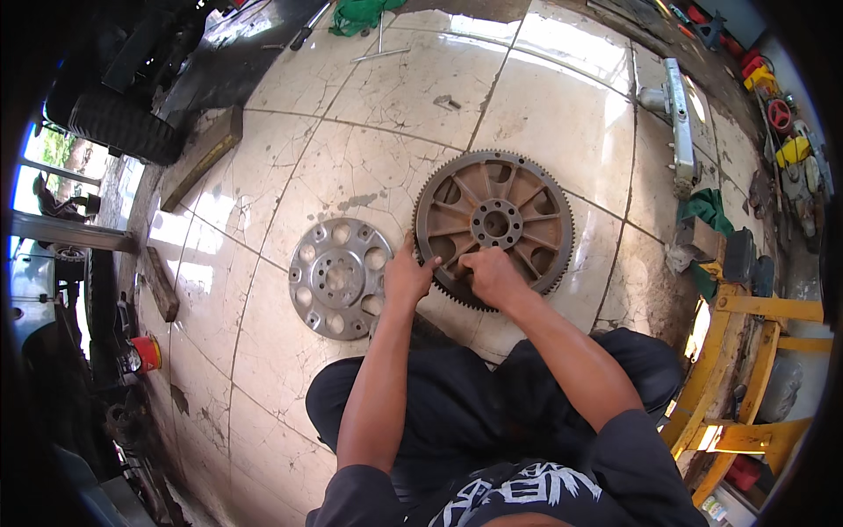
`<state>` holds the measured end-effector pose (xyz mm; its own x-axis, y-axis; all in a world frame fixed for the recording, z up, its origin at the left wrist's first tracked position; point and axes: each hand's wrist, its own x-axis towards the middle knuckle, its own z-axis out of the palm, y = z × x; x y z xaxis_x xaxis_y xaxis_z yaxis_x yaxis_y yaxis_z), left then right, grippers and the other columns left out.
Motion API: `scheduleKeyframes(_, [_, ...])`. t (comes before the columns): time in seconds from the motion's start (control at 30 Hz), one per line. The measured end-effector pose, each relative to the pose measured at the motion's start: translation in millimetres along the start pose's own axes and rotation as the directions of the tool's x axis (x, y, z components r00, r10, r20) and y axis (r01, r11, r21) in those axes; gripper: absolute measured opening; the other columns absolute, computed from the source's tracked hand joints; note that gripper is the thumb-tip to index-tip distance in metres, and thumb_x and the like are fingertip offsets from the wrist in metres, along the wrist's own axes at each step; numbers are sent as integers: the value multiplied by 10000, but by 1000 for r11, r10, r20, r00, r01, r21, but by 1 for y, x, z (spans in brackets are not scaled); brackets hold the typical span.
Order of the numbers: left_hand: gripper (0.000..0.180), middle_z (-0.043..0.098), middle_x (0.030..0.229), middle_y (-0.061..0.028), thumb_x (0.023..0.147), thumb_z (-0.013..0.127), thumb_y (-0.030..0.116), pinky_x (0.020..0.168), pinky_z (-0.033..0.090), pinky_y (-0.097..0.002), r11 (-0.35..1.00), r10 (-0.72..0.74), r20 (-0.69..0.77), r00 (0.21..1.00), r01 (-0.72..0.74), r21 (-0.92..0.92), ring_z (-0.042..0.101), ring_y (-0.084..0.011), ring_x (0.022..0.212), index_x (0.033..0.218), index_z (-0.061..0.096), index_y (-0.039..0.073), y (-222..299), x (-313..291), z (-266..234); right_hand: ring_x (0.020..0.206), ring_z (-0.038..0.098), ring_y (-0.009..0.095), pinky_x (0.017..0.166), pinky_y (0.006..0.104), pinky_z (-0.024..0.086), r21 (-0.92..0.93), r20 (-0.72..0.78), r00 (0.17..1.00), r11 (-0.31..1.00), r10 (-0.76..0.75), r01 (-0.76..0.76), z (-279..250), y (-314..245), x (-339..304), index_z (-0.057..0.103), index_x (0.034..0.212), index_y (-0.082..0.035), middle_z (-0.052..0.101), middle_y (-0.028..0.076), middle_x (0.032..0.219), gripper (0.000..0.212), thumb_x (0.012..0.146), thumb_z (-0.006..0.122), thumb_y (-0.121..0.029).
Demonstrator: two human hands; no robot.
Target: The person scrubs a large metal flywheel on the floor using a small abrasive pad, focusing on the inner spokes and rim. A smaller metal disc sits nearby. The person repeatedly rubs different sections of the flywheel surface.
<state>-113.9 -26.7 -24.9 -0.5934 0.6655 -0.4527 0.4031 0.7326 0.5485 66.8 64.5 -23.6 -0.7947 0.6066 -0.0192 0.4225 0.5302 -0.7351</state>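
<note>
A large rusty-brown flywheel (pixel 537 230) with a toothed rim and spokes rests on the tiled floor in front of me. My left hand (pixel 409 276) grips the flywheel's left edge, fingers along the teeth and thumb over the rim. Over the lower left part of its face is my right hand (pixel 497 279), with curled fingers beside a gap between the spokes. Whatever those fingers pinch, if anything, is hidden. Just left of my left hand a smaller silvery metal disc (pixel 337 303) with several round holes lies flat.
Wooden blocks (pixel 204 156) and a tyre (pixel 118 127) are at the left, near a red can (pixel 146 353). A T-shaped tool (pixel 381 54) and a green cloth (pixel 358 16) lie far ahead. To the right stand a long metal part (pixel 679 123) and a yellow frame (pixel 702 386).
</note>
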Motion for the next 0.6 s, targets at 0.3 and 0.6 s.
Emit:
scheduleKeyframes(0.3, [951, 762, 1025, -292, 869, 861, 376, 914, 592, -496, 1000, -18, 62, 998, 19, -17, 752, -420, 1026, 1644, 397, 83, -3, -1, -10, 944, 714, 456, 856, 513, 560, -75, 26, 1000, 997, -6, 8, -9, -14, -6, 779, 1016, -19, 726, 289, 908, 299, 778, 623, 73])
scheduleKeyframes(0.6, [905, 755, 1129, -268, 826, 892, 354, 959, 567, -526, 997, 29, -21, 999, -28, 68, 716, -467, 1101, 1572, 486, 40, 19, -1, 0, 897, 709, 462, 812, 511, 552, -86, -174, 985, 996, -18, 3, 11, -5, -4, 769, 963, 3, 723, 267, 880, 244, 733, 694, 41])
